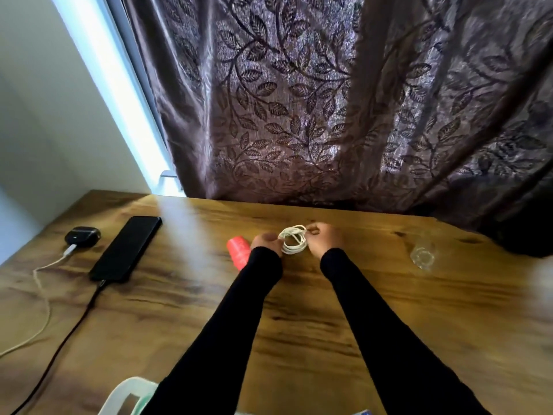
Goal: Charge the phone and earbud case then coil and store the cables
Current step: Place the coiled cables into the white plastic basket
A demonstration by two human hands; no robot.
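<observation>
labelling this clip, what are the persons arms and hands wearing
Both arms are covered by long, close-fitting plain black sleeves that end at the wrists. The left hand and right hand are bare: no gloves, and no rings, watch or bracelet can be made out. No markings or logos show on the sleeves.

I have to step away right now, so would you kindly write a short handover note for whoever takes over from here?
Left hand: grips the left side of the white coil.
Right hand: pinches the coil's upper right, seemingly working the loose end.
Phone: flat on the table, far left, black cable plugged into its near end.
Earbud case: left of the phone, white cable plugged in.
Red cup: lying on its side just left of the left hand.
Clear glass: far right.
Done: both devices plugged in; one cable nearly coiled.
Left: secure the coil and store it; both plugged-in cables remain uncoiled.
</observation>
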